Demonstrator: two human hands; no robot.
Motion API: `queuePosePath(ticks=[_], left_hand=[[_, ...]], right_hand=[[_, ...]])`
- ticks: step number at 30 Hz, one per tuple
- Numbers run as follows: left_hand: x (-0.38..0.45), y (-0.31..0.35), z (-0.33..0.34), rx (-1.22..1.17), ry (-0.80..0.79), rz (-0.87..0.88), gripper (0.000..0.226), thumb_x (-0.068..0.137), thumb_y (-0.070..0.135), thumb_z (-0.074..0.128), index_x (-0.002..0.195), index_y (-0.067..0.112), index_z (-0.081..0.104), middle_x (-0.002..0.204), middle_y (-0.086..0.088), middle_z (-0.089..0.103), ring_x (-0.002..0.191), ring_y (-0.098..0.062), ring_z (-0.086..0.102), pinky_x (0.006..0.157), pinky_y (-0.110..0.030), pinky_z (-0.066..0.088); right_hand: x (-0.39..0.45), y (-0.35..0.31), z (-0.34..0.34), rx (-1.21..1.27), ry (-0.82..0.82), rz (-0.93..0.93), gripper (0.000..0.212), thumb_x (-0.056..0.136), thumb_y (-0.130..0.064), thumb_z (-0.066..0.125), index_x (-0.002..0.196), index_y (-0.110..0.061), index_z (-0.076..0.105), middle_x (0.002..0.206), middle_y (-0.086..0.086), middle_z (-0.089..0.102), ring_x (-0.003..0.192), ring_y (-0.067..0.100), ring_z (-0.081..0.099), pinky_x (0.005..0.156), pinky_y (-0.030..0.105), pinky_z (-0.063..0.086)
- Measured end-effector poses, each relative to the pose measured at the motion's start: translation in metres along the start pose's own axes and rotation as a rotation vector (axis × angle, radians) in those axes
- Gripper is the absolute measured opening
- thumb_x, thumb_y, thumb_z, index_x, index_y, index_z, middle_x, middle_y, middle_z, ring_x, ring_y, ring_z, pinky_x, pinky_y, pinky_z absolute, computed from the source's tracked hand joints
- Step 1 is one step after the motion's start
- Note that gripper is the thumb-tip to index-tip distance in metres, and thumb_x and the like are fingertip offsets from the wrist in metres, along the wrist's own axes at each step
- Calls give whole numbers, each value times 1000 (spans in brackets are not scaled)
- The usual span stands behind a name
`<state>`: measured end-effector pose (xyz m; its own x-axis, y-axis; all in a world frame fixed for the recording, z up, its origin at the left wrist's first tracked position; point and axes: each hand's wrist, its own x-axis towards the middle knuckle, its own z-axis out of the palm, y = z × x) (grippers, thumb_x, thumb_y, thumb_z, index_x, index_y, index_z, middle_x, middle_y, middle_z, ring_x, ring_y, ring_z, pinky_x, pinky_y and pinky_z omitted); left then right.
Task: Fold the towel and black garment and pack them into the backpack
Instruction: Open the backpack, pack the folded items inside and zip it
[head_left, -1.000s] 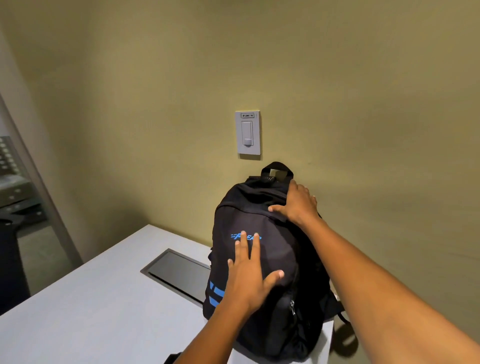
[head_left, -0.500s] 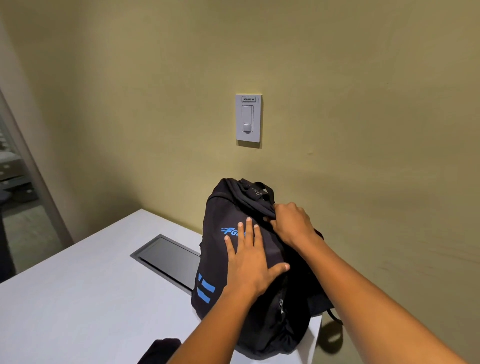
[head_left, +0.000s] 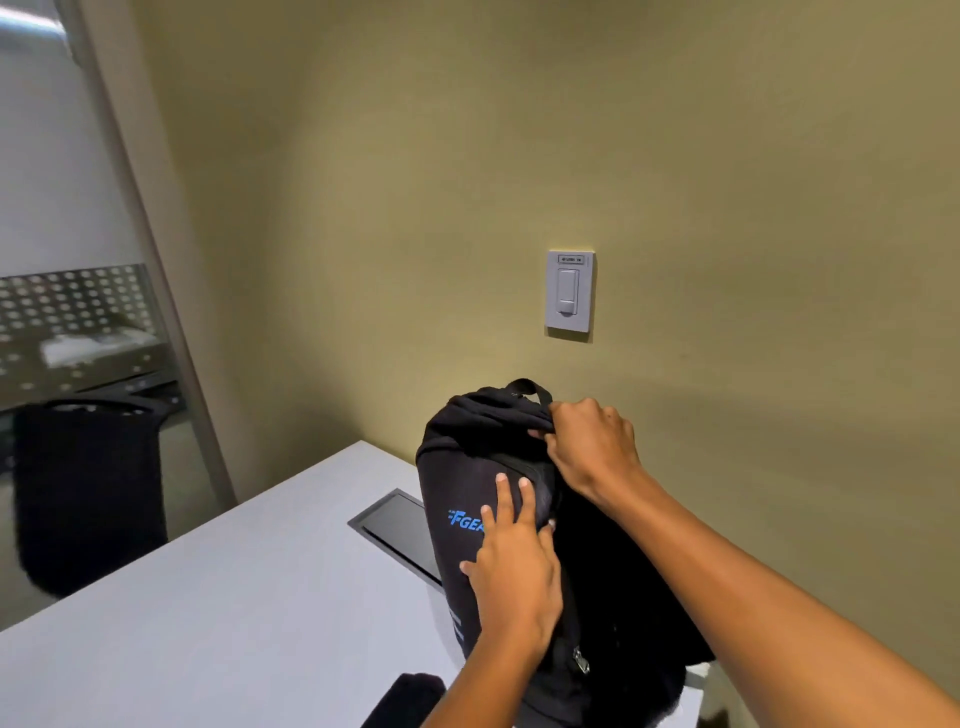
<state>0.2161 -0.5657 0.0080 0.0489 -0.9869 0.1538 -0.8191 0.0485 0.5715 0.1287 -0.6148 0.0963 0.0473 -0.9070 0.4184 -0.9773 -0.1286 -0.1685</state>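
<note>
1. The black backpack (head_left: 483, 499) stands upright at the far right corner of the white table (head_left: 208, 623), close to the olive wall (head_left: 415, 182), blue lettering facing me
2. My right hand (head_left: 589, 449) is closed at the top of the pack, fingers curled and pinching the fabric just beside the carry loop (head_left: 527, 387)
3. My left hand (head_left: 511, 564) lies flat and open on the front panel, fingers spread over the lettering, gripping nothing
4. A piece of black cloth (head_left: 410, 699) lies on the table at the near edge, just left of my left forearm
5. A dark recessed panel (head_left: 395, 525) sits in the tabletop left of the pack; a light switch (head_left: 569, 293) is on the wall above
</note>
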Motion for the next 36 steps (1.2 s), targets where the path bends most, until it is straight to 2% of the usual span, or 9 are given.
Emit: queuePosePath(ticks=[2,4,8,14,18,20,23,29,36], left_hand=[[-5,-17,-25,-52,63,-28,48,100,39,33,146,41,20,158,12,3,137,-25,34,100,-41,40],[-12,-30,-55,-121,120,-61,46,100,38,35,143,46,24,157,12,13,133,-24,40,98,-36,40],[-32,-51,-125,-260,266,-55,46,98,25,39,138,49,35,148,12,38,131,-25,43,99,-35,39],[-84,-106,-235,-175,414,-31,48,93,18,42,130,48,48,122,3,64,108,-29,57,85,-35,44],[-137,-156,-292,-169,522,-59,43,88,12,48,119,39,62,108,7,70,102,-18,61,74,-23,38],[-163,-186,-315,-202,554,-87,39,85,9,51,112,31,68,103,8,72,99,-12,64,78,-21,45],[-199,-236,-336,-227,557,-127,37,82,4,53,107,26,72,100,6,74,97,-10,66,87,-29,51],[-287,-332,-347,-241,520,-248,37,83,-4,54,106,18,73,106,3,72,101,-7,63,90,-15,45],[-374,-389,-347,-418,481,-373,35,82,-8,55,108,10,71,108,-5,71,105,-15,64,96,-30,50]], right_hand=[[2,-27,-13,-11,2,-48,31,95,-34,49,113,-11,61,112,16,63,108,38,58,84,38,46],[3,-58,-28,-17,9,-88,31,95,-34,50,112,-10,62,113,16,62,108,38,58,82,37,46],[-1,-122,-68,13,75,-159,27,94,-31,53,105,-9,64,107,17,64,102,38,60,76,36,46],[-35,-227,-124,146,118,-222,23,89,-20,56,101,-3,64,107,22,64,102,43,59,75,37,46],[-72,-293,-130,300,88,-216,24,85,-17,56,101,0,63,106,25,62,101,45,57,71,35,40],[-95,-323,-121,385,45,-206,27,84,-18,57,103,0,63,106,26,62,100,45,57,72,35,42],[-133,-365,-100,521,-50,-162,29,85,-18,57,105,1,64,106,28,63,100,46,57,77,37,46],[-244,-429,-41,692,-163,-138,30,93,-28,54,98,-1,67,98,21,65,89,40,58,71,30,39],[-331,-469,-21,783,-182,-228,26,94,-30,52,88,-8,63,80,7,62,69,28,47,78,35,43]])
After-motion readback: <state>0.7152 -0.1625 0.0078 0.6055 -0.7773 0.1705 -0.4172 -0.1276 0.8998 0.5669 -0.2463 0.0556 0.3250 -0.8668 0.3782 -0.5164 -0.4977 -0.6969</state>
